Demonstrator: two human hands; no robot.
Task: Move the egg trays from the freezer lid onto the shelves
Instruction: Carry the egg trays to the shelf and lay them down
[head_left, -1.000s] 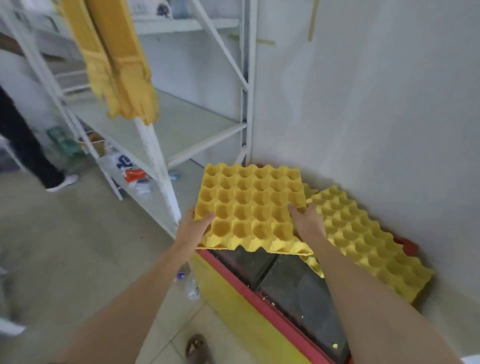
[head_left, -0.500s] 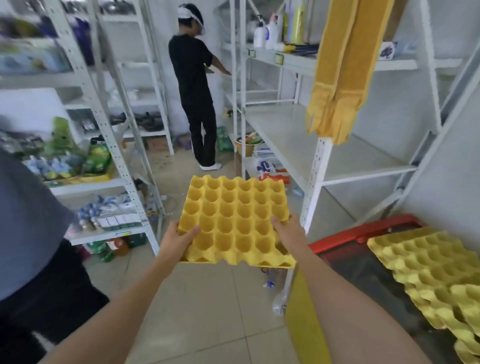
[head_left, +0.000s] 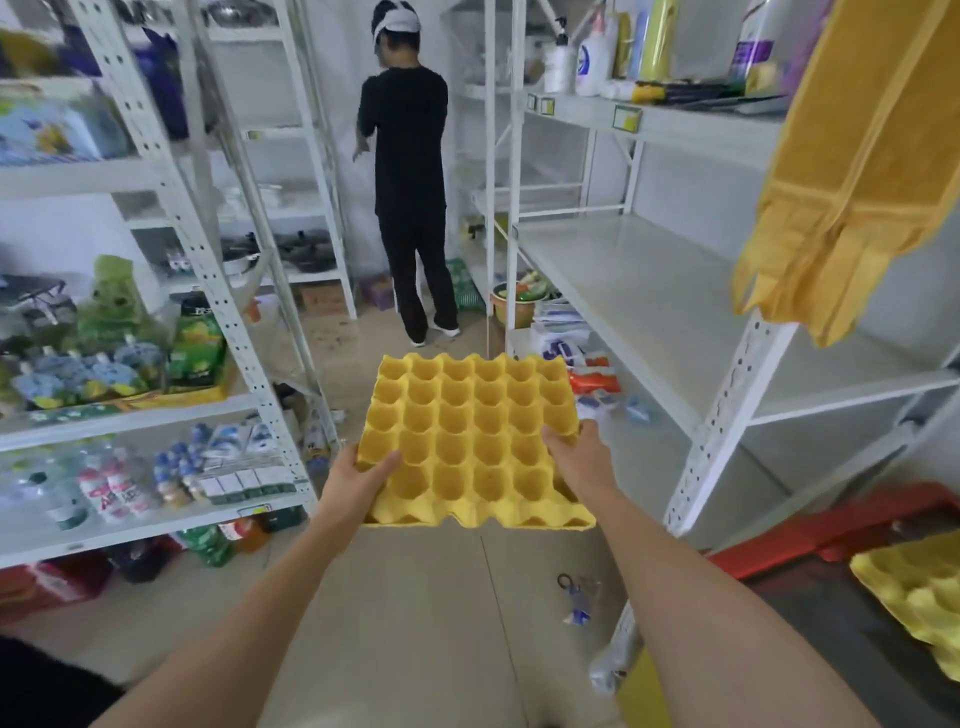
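I hold a yellow egg tray (head_left: 467, 436) level in front of me, above the tiled floor. My left hand (head_left: 356, 480) grips its near left edge and my right hand (head_left: 579, 460) grips its right edge. More yellow egg trays (head_left: 914, 592) lie on the dark freezer lid (head_left: 810, 597) with a red rim at the lower right. A white shelf unit (head_left: 623, 270) with a bare middle board stands to the right of the held tray.
A person in black (head_left: 408, 171) stands at the end of the aisle, back turned. Stocked white shelves (head_left: 130, 415) line the left side. Yellow cloth (head_left: 852, 156) hangs at the upper right. Scissors (head_left: 574, 597) and litter lie on the floor.
I have lifted the tray off the freezer lid and turned left into the aisle; the freezer has slid to the lower right edge. Both hands keep their hold.
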